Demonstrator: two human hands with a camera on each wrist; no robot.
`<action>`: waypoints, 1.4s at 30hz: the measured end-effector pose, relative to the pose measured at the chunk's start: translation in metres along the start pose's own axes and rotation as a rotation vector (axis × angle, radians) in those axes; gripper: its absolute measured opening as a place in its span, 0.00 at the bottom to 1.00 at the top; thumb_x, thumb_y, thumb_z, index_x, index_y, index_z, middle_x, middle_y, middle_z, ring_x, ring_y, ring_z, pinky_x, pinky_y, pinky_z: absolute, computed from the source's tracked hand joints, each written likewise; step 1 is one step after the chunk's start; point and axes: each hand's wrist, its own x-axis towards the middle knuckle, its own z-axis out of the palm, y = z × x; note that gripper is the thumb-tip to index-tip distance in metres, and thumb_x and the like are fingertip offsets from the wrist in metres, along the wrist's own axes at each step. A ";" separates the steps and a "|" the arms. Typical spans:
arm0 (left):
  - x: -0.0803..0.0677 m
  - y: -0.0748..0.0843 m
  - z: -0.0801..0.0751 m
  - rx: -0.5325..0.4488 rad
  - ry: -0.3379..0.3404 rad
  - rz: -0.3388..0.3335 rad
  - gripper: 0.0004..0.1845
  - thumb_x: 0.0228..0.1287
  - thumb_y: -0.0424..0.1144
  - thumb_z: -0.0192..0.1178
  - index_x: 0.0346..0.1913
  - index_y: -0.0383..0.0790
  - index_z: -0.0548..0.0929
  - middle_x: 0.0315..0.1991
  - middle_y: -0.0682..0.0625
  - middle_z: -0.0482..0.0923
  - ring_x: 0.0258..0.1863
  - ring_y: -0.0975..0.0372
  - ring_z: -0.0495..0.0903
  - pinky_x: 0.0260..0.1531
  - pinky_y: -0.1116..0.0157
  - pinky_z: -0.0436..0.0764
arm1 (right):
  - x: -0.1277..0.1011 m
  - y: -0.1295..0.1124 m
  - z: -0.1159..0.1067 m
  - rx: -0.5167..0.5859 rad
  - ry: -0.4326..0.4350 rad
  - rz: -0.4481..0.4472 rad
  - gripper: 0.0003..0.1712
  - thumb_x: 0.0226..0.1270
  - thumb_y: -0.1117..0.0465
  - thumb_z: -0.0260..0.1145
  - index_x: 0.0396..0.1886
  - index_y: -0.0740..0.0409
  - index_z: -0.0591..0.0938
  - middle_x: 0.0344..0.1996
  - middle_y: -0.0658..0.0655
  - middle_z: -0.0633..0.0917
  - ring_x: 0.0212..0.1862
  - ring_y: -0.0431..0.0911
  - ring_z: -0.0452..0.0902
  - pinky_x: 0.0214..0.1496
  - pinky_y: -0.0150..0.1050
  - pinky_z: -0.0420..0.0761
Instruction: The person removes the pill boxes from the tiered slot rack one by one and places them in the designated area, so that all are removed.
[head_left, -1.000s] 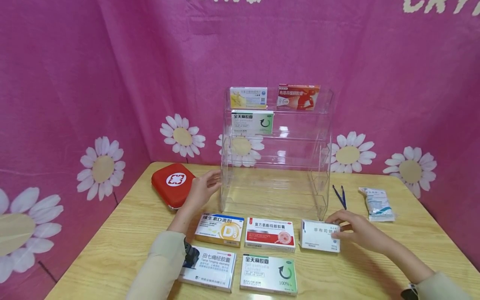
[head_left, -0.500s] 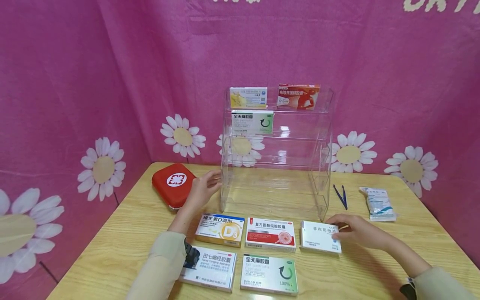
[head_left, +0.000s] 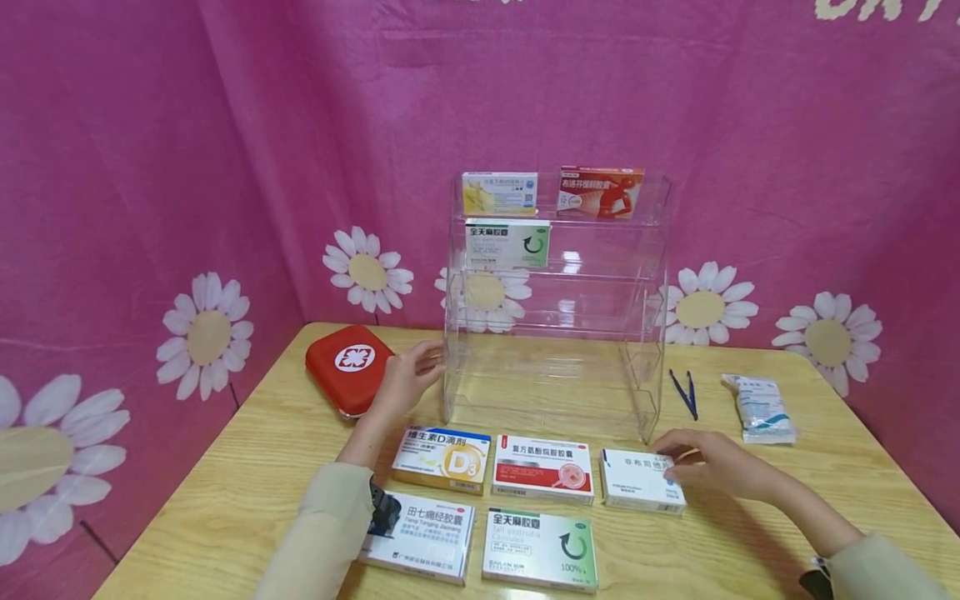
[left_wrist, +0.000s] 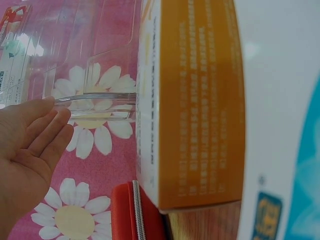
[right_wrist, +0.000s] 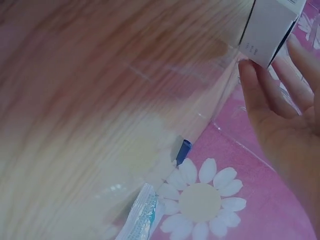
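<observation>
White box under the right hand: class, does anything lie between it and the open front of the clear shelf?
No. The right hand touches the white box beside the clear shelf's front right corner. Only bare table separates them; the tweezers lie off right.

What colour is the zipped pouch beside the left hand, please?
Red pouch with a white emblem; clearest in the head view.

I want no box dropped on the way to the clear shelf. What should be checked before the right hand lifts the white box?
1. Right hand fingers grip the white box at its right end: ok.
2. Left hand touches the clear shelf at its left wall: ok.
3. Second tier has free room right of the green box: ok.
4. White box lies apart from the red-and-white box: ok.
5. Grip firm enough for lifting: cannot tell.
</observation>
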 end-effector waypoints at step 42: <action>0.000 -0.003 0.001 -0.053 -0.013 -0.018 0.24 0.60 0.25 0.64 0.60 0.29 0.76 0.53 0.33 0.82 0.55 0.45 0.83 0.55 0.55 0.83 | 0.232 -0.100 -0.095 -0.137 0.670 -0.090 0.30 0.59 0.68 0.70 0.62 0.65 0.74 0.52 0.69 0.77 0.53 0.64 0.77 0.60 0.55 0.81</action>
